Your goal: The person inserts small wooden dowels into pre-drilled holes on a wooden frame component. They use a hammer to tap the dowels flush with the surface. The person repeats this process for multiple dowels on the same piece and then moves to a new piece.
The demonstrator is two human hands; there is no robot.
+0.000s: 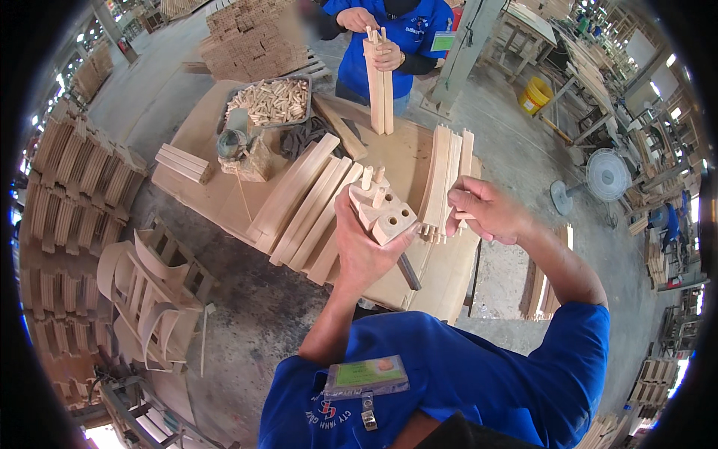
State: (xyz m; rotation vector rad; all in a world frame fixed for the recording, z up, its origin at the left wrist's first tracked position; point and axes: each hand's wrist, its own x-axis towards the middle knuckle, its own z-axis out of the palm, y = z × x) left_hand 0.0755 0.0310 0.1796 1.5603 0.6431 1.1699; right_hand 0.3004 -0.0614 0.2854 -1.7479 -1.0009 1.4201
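Observation:
My left hand (364, 251) is wrapped round a few wooden parts (396, 223) held together, their drilled ends facing up. Pale dowels (367, 178) stick out of some of the holes, while other holes show dark and bare. To the right, my right hand (490, 211) is closed in a pinch on a small wooden dowel (465, 215), apart from the held parts. Beside it on the table lies a row of long wooden pieces (440, 176) with dowels in their ends. More curved wooden pieces (299, 206) lie left of my left hand.
A tray (308, 105) heaped with dowels sits on the cardboard-covered table (196, 196), near a pot (232, 142) on a wooden block. Across the table, a person in blue (419, 37) holds upright wooden pieces (379, 90). A fan (607, 176) and yellow bucket (535, 95) stand right.

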